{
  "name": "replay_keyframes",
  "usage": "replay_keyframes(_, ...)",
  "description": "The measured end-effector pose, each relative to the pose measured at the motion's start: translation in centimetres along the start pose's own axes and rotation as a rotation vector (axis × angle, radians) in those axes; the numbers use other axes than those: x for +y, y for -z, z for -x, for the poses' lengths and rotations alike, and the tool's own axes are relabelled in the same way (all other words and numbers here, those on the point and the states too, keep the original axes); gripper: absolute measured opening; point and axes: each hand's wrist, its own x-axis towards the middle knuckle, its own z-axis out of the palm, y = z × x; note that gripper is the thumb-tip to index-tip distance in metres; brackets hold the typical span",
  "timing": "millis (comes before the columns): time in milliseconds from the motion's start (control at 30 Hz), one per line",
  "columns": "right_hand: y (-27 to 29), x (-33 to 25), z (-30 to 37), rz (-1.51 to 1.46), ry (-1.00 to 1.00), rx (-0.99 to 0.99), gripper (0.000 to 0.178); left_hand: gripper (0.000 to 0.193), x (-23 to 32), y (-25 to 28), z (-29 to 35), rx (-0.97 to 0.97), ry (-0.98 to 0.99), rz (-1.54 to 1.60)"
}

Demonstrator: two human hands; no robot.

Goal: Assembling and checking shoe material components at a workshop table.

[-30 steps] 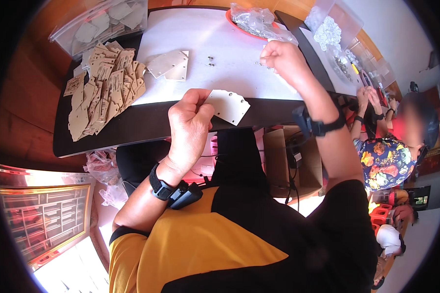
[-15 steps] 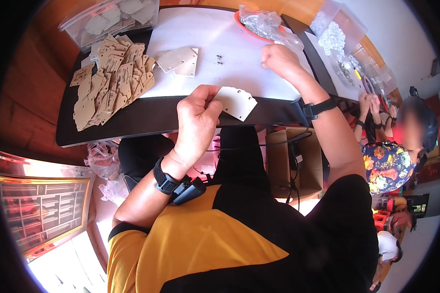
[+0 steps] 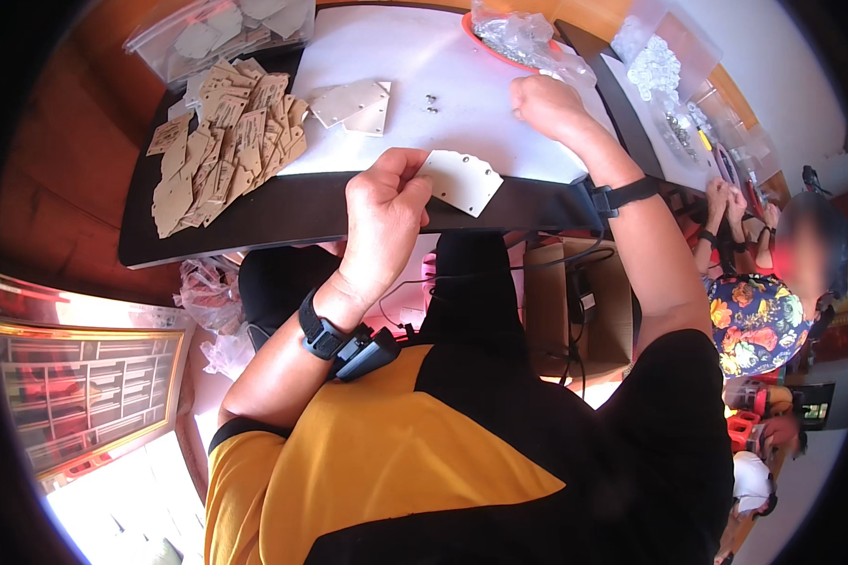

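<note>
Pinched between the thumb and fingers of my left hand (image 3: 384, 212) is a white card (image 3: 468, 185) with a scalloped edge and small holes or studs along it. It is held up over the table's near edge. My right hand (image 3: 548, 104) is closed above the right part of the white work surface; what its fingers hold, if anything, is hidden. Between the hands and farther back lie a few tiny metal pieces (image 3: 432, 103). To their left, a few white cards (image 3: 368, 107) overlap one another.
A heap of tan cards (image 3: 224, 146) covers the table's left end, before a clear plastic box (image 3: 219, 36) of pale cards. At the far right sits an orange-red tray (image 3: 476, 34) with a plastic bag. A co-worker's hands (image 3: 723, 202) are at the neighbouring table.
The whole view has shifted slightly, so the table appears a little higher and farther right. Both hands keep nearly the same places over it, the left still holding the card.
</note>
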Motion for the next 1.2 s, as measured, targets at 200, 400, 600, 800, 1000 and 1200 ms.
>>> replay_keyframes(200, 1.9, -4.6, 4.8, -0.562, 0.161, 0.12, 0.008, 0.02, -0.1, -0.1, -0.2, 0.014, 0.027, 0.01)
replay_keyframes(400, 0.9, -10.3, 8.1, -0.671, 0.488, 0.467, 0.007, 0.019, -0.4, 0.0, -0.3, 0.016, 0.005, -0.027)
replay_keyframes(600, -1.1, -11.2, 8.0, -0.781, 0.405, 0.536, 0.01, 0.018, -0.5, -0.1, -0.4, 0.013, -0.004, 0.002)
replay_keyframes(800, -1.4, -11.6, 8.3, -0.936, 0.352, 0.514, 0.013, 0.018, -0.6, -0.1, -0.3, 0.009, -0.03, -0.013)
replay_keyframes(1000, -1.7, -11.9, 8.4, -1.011, 0.326, 0.491, 0.011, 0.017, -0.7, -0.1, -0.2, 0.019, -0.027, 0.01)
replay_keyframes(1200, -1.6, -11.8, 8.4, -1.054, 0.283, 0.458, 0.009, 0.016, -0.9, -0.1, -0.3, 0.011, -0.048, -0.016)
